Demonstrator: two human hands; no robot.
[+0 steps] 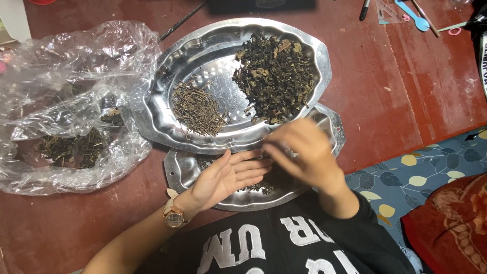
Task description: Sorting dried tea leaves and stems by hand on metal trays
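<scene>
Left hand: left hand (231,177) lies palm up and flat open over the lower tray (177,170), fingers stretched toward the other hand; nothing is gripped in it, though small bits may rest on the palm (too small to tell).
Right hand: right hand (304,155) hovers just beside the left fingertips, above the lower tray. It is blurred by motion, so how far it is closed, and whether it pinches anything, cannot be told.
Upper tray: oval perforated steel tray (213,38) rests partly on top of the lower tray.
Sorted material: dark dried leaves (274,76) form a large heap on the right half of the upper tray; a smaller, separate heap of thin brown stems (197,109) lies on the left half.
Unsorted material: a little dark leaf debris shows on the lower tray beneath the hands.
Bag: clear plastic bag (71,101) lies on the red bench (395,101) left of the trays, with dried leaves remaining inside.
Progress: judged by the two heaps, a good portion is separated; the bag contents and the lower-tray remainder are left.
</scene>
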